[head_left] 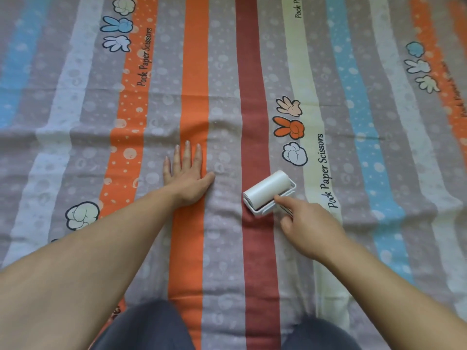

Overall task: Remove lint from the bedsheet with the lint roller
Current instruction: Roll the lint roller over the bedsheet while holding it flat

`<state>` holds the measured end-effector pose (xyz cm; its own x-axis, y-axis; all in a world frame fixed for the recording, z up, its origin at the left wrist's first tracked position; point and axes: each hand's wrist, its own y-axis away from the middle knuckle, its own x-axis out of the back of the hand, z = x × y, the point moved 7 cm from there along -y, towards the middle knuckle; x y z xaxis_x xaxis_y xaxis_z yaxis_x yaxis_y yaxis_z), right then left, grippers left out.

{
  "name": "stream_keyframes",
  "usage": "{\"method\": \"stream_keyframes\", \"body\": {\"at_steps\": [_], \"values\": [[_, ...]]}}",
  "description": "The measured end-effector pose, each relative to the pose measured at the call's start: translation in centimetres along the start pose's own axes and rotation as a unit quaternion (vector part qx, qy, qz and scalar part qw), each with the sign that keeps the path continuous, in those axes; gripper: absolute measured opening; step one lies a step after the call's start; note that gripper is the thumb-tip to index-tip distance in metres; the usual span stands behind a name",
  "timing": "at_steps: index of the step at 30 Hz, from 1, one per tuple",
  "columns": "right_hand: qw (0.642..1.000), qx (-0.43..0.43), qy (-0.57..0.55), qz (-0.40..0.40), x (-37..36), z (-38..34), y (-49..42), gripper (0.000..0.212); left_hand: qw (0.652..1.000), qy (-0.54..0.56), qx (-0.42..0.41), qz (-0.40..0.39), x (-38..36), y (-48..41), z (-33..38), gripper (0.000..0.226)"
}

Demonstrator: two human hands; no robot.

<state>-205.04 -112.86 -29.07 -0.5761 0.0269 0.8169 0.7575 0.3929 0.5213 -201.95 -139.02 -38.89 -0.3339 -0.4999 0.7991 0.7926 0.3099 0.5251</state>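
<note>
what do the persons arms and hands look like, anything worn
The left forearm and right forearm are bare to the frame edge, no sleeves in view. The left hand and right hand are bare too: no gloves, rings, watch or bracelet visible.

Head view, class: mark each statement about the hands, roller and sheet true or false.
1. The left hand lies flat on the sheet. True.
2. The right hand holds scissors. False: it grips the roller.
3. The roller is white. True.
4. The roller lies left of the left hand. False: it is to that hand's right.
</note>
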Motion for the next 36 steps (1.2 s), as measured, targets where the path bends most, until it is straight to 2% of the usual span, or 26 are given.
{"method": "stream_keyframes", "body": {"at_steps": [5, 9, 12, 17, 20, 23, 30, 36], "values": [[0.999, -0.029, 0.008, -0.042, 0.6, 3.4, 3.0, 0.051, 1.0, -0.018, -0.006, 0.005, -0.1, 1.2, 0.1, 0.085], [0.99, -0.039, -0.103, -0.087, 2.9, 5.3, 3.7, 0.043, 0.999, -0.034, -0.035, 0.014, -0.9, 3.0, 0.2, 0.084], [0.982, -0.029, -0.175, -0.064, 6.2, 3.8, 3.5, 0.04, 0.997, -0.039, -0.063, 0.024, -0.4, 3.5, -0.2, 0.084], [0.99, 0.039, -0.128, 0.048, 7.4, -5.4, -2.0, 0.041, 0.994, -0.054, -0.037, 0.089, 2.5, 1.4, -2.9, 0.086], [0.992, 0.061, -0.086, 0.072, 5.3, -11.1, -7.3, 0.049, 0.991, -0.071, -0.017, 0.109, 3.8, -0.1, -5.4, 0.083], [0.994, 0.04, -0.064, 0.082, 3.0, -14.7, -11.6, 0.052, 0.991, -0.076, -0.033, 0.104, 4.0, -1.0, -6.8, 0.083], [0.988, -0.022, -0.127, 0.087, 1.0, -13.4, -11.6, 0.051, 0.994, -0.051, -0.053, 0.08, 3.6, -1.1, -7.4, 0.083], [0.994, -0.042, -0.095, 0.039, 0.5, -11.4, -8.8, 0.053, 0.996, -0.075, -0.037, 0.04, 4.4, -0.9, -7.2, 0.086]]}}
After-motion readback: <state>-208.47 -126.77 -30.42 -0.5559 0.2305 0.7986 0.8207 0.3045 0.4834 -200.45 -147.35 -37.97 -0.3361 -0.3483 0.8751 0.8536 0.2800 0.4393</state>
